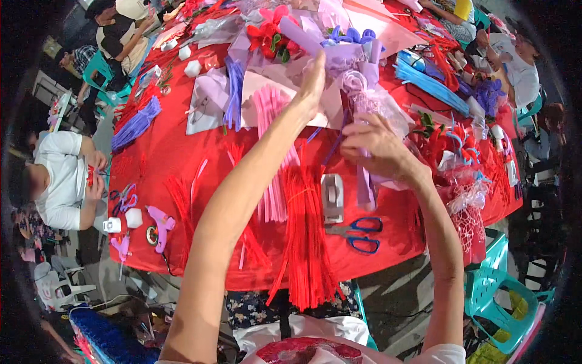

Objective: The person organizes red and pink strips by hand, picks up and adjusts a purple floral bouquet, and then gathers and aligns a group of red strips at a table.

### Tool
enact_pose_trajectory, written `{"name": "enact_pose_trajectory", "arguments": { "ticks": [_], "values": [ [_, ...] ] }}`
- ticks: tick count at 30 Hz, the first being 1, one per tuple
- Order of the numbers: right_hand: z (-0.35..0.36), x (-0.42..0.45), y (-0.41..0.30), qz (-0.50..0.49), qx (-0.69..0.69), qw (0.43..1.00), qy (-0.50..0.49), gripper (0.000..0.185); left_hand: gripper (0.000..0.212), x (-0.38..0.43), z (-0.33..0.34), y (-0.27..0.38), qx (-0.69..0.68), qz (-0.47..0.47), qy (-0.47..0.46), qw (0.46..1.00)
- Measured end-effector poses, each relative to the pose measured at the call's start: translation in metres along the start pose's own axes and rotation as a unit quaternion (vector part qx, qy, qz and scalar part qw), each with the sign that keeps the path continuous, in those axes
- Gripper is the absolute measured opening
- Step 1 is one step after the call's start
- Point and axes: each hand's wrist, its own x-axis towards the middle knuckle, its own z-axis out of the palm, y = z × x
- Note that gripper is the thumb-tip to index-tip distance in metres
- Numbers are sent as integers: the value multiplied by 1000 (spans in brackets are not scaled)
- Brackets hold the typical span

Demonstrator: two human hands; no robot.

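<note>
My left hand is stretched out edge-on beside a bouquet's lilac wrapping paper. Its fingers point away from me, and I cannot tell whether they grip the paper. My right hand curls around the lilac-wrapped stem of a bouquet, below a bow of pale lilac mesh ribbon. Blue-violet pipe-cleaner flowers show at the far end of the wrapping. Red flowers with green leaves lie to their left. Pink pipe cleaners pass under my left forearm.
Near me on the red tablecloth lie red pipe cleaners, blue-handled scissors, a tape dispenser and a purple glue gun. A mesh-wrapped red bouquet sits right. Other people sit around the table.
</note>
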Motion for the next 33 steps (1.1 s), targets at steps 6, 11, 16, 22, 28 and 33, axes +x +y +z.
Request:
{"name": "enact_pose_trajectory", "arguments": {
  "ticks": [6, 11, 16, 22, 28, 33],
  "values": [
    [10, -44, -6, 22, -114, 985, -126, 22, 68, -97, 1, 28, 68, 95, 58, 991],
    [13, -48, -18, 51, -168, 978, -112, 25, 51, -173, -28, 44, 105, 174, 84, 976],
    [11, -25, -85, 49, -71, 995, 49, 21, 40, -262, -84, 64, 181, 225, 231, 929],
    [54, -31, -140, 230, 88, 953, 176, 13, 28, -324, -117, 23, 231, 139, 325, 907],
    [78, -41, -154, 340, 17, 928, 153, 9, 25, -330, -111, -28, 349, 116, 273, 889],
    [89, 12, -182, 208, 91, 965, 128, 17, 59, -318, -110, -52, 430, 69, 270, 859]
  ]
}}
